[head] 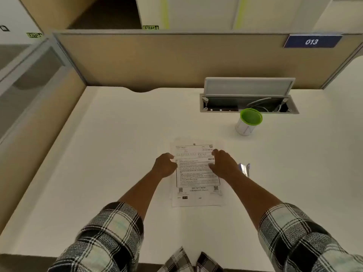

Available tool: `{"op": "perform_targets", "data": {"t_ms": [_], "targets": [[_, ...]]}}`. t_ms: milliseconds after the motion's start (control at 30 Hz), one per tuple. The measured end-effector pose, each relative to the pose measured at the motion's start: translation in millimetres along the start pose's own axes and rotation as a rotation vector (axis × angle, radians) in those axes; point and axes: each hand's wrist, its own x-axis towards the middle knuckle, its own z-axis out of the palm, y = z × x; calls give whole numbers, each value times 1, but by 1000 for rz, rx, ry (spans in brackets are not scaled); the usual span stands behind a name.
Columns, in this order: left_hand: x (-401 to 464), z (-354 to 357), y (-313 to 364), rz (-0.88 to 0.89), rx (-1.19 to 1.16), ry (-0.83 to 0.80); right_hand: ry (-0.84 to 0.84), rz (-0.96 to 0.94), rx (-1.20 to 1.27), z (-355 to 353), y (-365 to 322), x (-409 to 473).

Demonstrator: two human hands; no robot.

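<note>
White exam paper (197, 173), densely printed

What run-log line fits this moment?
left hand: at left edge of paper stack | right hand: at its right edge | stack: flat on desk | green-rimmed cup: upright, apart

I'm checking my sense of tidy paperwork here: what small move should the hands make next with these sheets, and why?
Probably nudge the papers square: lower sheets peek out along the left and bottom edges. The left hand touches the left edge and the right hand rests on the right side, so both can press inward.
</note>
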Motion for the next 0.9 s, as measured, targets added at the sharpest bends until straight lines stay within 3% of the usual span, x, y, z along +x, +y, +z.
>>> {"op": "perform_targets", "data": {"t_ms": [200,400,500,633,733,900], "targets": [[4,18,3,-43,-85,80,-62,84,-6,16,-2,4],[13,21,9,-256,-427,211,-45,83,-10,24,2,9],[17,21,8,-322,-577,168,-40,77,-11,27,6,10],[17,24,6,-259,-651,34,-20,52,-25,32,10,7],[15,27,5,-197,-606,42,-14,48,-13,34,13,6],[14,22,-1,-172,-647,36,96,184,248,31,14,10]]}}
